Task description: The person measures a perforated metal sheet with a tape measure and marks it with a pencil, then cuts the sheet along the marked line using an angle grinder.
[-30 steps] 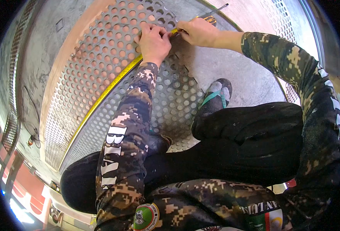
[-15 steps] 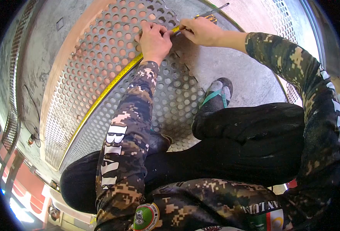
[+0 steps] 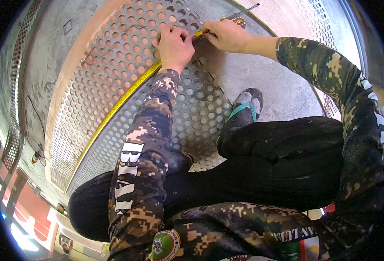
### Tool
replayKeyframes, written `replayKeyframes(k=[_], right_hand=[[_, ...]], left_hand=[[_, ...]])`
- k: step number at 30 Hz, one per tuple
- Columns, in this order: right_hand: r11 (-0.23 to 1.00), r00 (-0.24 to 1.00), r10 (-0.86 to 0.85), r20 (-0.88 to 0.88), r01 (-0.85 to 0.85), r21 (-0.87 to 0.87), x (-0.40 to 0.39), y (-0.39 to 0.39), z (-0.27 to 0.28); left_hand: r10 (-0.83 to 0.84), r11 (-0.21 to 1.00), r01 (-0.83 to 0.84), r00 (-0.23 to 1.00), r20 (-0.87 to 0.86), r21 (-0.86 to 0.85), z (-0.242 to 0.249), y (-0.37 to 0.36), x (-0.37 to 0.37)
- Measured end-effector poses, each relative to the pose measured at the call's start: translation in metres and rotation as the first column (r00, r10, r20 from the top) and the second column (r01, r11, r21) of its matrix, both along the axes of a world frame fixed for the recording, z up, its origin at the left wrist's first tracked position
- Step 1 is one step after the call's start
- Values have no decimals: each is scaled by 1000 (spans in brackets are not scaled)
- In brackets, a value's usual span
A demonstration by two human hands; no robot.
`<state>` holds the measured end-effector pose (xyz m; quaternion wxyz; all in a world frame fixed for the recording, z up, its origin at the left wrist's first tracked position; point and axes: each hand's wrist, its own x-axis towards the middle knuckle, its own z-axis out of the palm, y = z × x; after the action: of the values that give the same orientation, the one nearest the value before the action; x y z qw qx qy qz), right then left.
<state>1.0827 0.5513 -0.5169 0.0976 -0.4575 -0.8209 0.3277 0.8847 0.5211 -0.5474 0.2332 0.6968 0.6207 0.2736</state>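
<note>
Your long sleeves carry a pixelated camouflage of black, brown, olive and tan, with bold white lettering down each one. Your camouflage shirt bears a round green, white and red badge, a green, red and white patch and pale lettering. You wear black trousers, grey-and-black socks and dark flip-flops with teal straps.

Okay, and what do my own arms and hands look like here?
Your left hand and right hand wear no gloves. Both the left sleeve and right sleeve are long, in a blocky camouflage of black, brown and tan, reaching about the wrists. Bold white lettering runs down each.
</note>
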Motion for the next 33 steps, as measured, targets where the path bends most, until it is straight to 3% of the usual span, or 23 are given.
replayKeyframes(k=[16, 18, 20, 22, 23, 25, 26, 28, 33], right_hand=[[998, 995, -31, 96, 25, 64, -9, 3, 5], [973, 978, 187, 95, -172, -154, -5, 14, 6], [979, 988, 150, 37, -143, -146, -3, 17, 24], [983, 1000, 13, 14, -10, -184, -2, 21, 48], [985, 1000, 16, 13, -13, -172, 2, 25, 44], [993, 999, 36, -28, -33, 115, 15, 30, 23], [991, 999, 36, -30, -32, 126, 21, 30, 24], [943, 981, 191, 42, -195, 269, 31, 32, 24], [885, 946, 238, 222, -305, 353, 40, 29, 29]], left_hand=[[8, 1000, -8, 1000, -5, -12, 8, -1, 1], [8, 999, -6, 999, 33, -52, 10, -1, 2], [13, 999, -11, 999, 49, -40, 8, -1, 2], [16, 997, -11, 998, 64, -71, 2, -2, 1], [12, 998, -9, 999, 48, -68, 1, -2, 1], [16, 998, -15, 1000, 14, -53, 5, -1, 2], [18, 999, -19, 1000, -21, -48, 6, -1, 2], [12, 999, -12, 1000, -2, -34, 6, 0, 2], [18, 998, -15, 998, 55, -62, 10, 3, 2]])
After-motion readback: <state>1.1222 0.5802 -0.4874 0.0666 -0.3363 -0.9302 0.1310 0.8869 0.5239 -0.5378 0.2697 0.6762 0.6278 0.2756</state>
